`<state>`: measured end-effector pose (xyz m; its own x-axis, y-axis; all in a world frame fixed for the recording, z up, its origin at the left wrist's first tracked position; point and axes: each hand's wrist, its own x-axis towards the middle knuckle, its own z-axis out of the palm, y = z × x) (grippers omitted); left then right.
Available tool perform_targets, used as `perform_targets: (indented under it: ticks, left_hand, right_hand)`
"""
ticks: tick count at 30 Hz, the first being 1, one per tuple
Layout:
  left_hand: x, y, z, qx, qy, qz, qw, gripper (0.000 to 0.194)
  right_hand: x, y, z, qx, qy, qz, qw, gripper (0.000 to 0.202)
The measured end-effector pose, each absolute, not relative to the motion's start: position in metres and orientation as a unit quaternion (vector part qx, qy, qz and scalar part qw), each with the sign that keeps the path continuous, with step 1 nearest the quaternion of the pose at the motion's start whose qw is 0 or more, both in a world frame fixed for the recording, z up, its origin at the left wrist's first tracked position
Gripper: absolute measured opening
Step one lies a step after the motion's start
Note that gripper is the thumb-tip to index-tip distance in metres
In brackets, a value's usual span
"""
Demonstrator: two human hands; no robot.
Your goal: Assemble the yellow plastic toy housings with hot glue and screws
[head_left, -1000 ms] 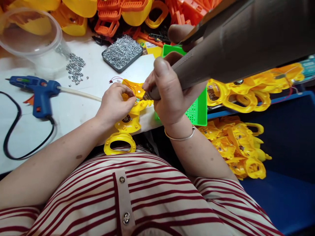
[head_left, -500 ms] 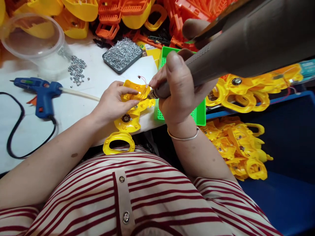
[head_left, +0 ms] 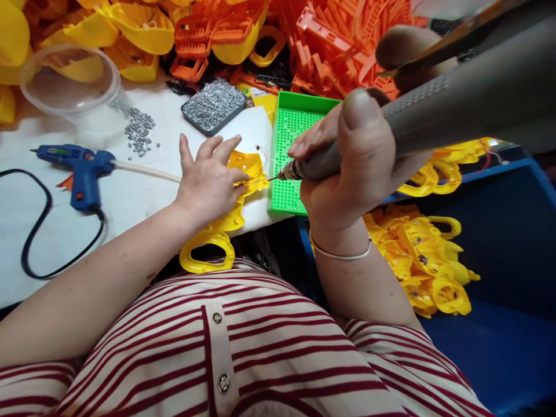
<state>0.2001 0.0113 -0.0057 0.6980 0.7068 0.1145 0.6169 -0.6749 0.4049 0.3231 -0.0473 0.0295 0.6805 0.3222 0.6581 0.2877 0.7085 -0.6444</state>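
Note:
A grey power screwdriver (head_left: 417,121) is gripped in my right hand (head_left: 360,156), its thin bit pointing left over the near-left edge of the green perforated tray (head_left: 289,139). My left hand (head_left: 208,185) lies spread over a yellow plastic shell (head_left: 232,220), fingers apart. The shell has thin red wires (head_left: 263,152) and a ring-shaped handle (head_left: 186,255) that reaches past the table's front edge. Most of the shell's middle is hidden under my left hand. The bit tip is just right of the shell, apart from it.
On the white table (head_left: 143,202) are a blue glue gun (head_left: 84,174), a clear tub (head_left: 72,87), loose metal pieces (head_left: 139,130) and a black tray of screws (head_left: 215,104). Orange parts (head_left: 343,52) pile behind. A blue bin (head_left: 499,249) at right holds yellow shells (head_left: 417,255).
My right hand and the screwdriver have moved right, away from the shell, uncovering more of the green tray. My left hand has spread its fingers and shifted over the shell.

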Motion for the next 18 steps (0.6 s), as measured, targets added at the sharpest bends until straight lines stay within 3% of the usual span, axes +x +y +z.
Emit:
perform_targets:
  ticks: [8, 13, 18]
  left_hand:
    - [0.192, 0.027, -0.019, 0.859, 0.378, 0.256, 0.230, 0.006]
    - [0.187, 0.029, -0.014, 0.813, 0.395, 0.311, 0.295, 0.008]
    - [0.186, 0.027, -0.017, 0.772, 0.412, 0.353, 0.331, 0.006]
  right_hand:
    - [0.336, -0.069, 0.028, -0.387, -0.395, -0.003, 0.833, 0.025]
    - [0.347, -0.073, 0.021, -0.450, -0.357, 0.025, 0.818, 0.041]
    - [0.346, -0.067, 0.020, -0.390, -0.368, 0.036, 0.844, 0.036]
